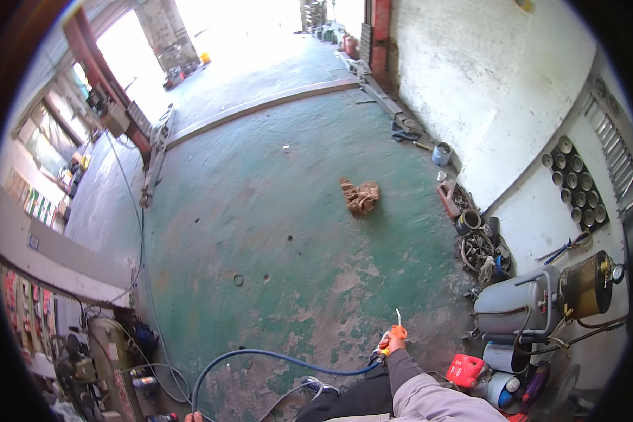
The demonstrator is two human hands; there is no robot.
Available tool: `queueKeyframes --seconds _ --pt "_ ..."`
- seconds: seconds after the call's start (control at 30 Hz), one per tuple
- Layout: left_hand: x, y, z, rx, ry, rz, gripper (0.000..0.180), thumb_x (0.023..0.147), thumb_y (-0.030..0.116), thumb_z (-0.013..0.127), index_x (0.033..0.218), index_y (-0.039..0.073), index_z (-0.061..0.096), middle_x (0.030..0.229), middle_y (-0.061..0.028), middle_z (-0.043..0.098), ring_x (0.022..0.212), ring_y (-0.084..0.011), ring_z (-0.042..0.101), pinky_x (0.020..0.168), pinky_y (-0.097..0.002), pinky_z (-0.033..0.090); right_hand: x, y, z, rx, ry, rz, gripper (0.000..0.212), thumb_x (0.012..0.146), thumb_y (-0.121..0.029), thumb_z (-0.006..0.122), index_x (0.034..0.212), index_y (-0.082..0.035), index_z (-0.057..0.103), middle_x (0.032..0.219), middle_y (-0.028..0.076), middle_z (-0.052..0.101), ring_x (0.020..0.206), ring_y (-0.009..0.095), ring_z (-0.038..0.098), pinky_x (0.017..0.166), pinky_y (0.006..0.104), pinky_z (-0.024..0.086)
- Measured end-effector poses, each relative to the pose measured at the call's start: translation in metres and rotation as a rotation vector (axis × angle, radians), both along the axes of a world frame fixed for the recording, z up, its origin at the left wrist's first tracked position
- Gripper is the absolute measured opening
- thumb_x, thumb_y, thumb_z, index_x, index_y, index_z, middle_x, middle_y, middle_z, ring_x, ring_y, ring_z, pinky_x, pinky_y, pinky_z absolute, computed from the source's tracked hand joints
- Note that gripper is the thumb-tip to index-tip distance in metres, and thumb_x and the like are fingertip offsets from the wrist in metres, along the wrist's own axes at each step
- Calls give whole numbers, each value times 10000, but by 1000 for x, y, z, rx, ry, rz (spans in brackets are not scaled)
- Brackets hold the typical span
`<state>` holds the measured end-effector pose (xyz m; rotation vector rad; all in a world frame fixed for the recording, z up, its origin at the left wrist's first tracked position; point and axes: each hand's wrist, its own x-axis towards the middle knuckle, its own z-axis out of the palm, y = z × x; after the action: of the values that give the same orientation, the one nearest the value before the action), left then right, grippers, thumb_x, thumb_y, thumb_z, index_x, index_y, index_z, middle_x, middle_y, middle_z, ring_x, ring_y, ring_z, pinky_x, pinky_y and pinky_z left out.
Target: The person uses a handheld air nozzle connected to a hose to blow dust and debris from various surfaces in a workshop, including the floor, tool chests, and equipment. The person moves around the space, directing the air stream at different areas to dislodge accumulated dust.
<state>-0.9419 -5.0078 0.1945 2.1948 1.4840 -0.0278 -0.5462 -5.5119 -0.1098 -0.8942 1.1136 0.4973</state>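
Note:
My right hand point(392, 343) is wrapped round an air blow gun point(399, 330) with an orange body and a thin, pale bent nozzle pointing up and away. From the gun's lower end a blue air hose point(281, 357) arcs left above the floor. It drops to the bottom edge, where only a bit of my left hand point(194, 417) shows, closed round the hose. Ahead of me a crumpled brown paper or cloth point(360, 197) lies on the worn green floor point(281, 211).
A red car-lift post point(109, 77) stands far left, with a raised floor beam point(260, 107) crossing toward the right post. Along the right wall are metal parts point(480, 246), a grey tank point(517, 302) and a red jug point(465, 370). A compressor-like machine point(112, 362) stands left, with a loose cable.

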Motion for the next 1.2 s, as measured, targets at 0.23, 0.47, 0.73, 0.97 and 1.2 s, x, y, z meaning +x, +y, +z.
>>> queueKeyframes --seconds 0.23,0.47,0.73,0.97,1.2 --pt "-104 30 38 52 -158 205 449 948 471 552 986 36 656 664 -86 651 600 -204 610 604 -374 480 -19 98 19 197 -4 36 247 931 -308 586 770 -154 480 559 -12 462 484 168 483 418 360 372" --pt "-212 14 34 73 163 350 423 969 430 539 1066 35 656 763 -103 690 688 -264 647 680 -388 505 -58 165 15 183 99 209 228 937 -325 573 832 -148 475 587 -13 504 510 183 515 443 370 396" --pt "-339 -135 56 -191 551 404 442 959 476 505 987 61 655 925 -185 672 901 -400 624 766 -478 489 -51 272 -6 -324 -429 998 338 861 -121 569 1156 -37 428 806 150 612 699 297 645 659 452 544" --pt "-422 -302 23 -329 637 650 435 950 446 509 875 41 650 881 -213 647 878 -456 584 751 -525 470 -179 471 86 -296 -857 2380 934 839 -401 564 1497 33 62 1236 335 549 1082 416 612 896 424 492" --pt "-502 -426 5 -359 733 975 380 921 411 547 968 52 662 928 -233 650 900 -454 595 765 -517 476 -465 580 106 175 -920 3170 926 884 -453 510 1489 80 53 1143 293 625 1050 389 639 881 426 494"
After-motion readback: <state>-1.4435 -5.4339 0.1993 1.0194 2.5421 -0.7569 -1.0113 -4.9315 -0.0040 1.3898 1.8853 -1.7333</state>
